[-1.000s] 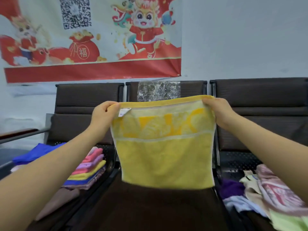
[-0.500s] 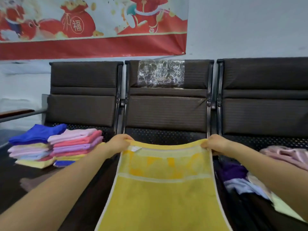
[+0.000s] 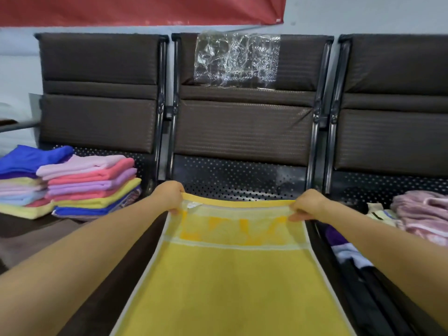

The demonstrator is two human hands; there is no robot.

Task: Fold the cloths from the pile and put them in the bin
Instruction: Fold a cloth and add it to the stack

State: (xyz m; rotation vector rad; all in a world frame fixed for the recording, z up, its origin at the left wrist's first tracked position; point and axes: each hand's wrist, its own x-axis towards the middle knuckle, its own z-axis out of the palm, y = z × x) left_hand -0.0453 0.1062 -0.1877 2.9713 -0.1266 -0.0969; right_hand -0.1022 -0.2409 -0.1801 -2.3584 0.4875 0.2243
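Grip: left hand (image 3: 171,196) pinches the far left corner of a yellow towel (image 3: 232,275), fingers closed on the hem; right hand (image 3: 306,203) pinches the far right corner the same way, thumb under the edge. Far edge is stretched taut between the two hands.

Yellow towel: spread flat along the middle seat (image 3: 135,267) of a dark bench, running from the hands toward the camera; white border, paler patterned band near the far end, small white label (image 3: 192,204) beside the left hand.

Left seat: two stacks of folded cloths (image 3: 89,185), pink, purple, yellow and blue.

Right seat: loose pile of unfolded cloths (image 3: 421,214), pink uppermost.

Middle backrest: patch of crinkled clear plastic (image 3: 236,60).
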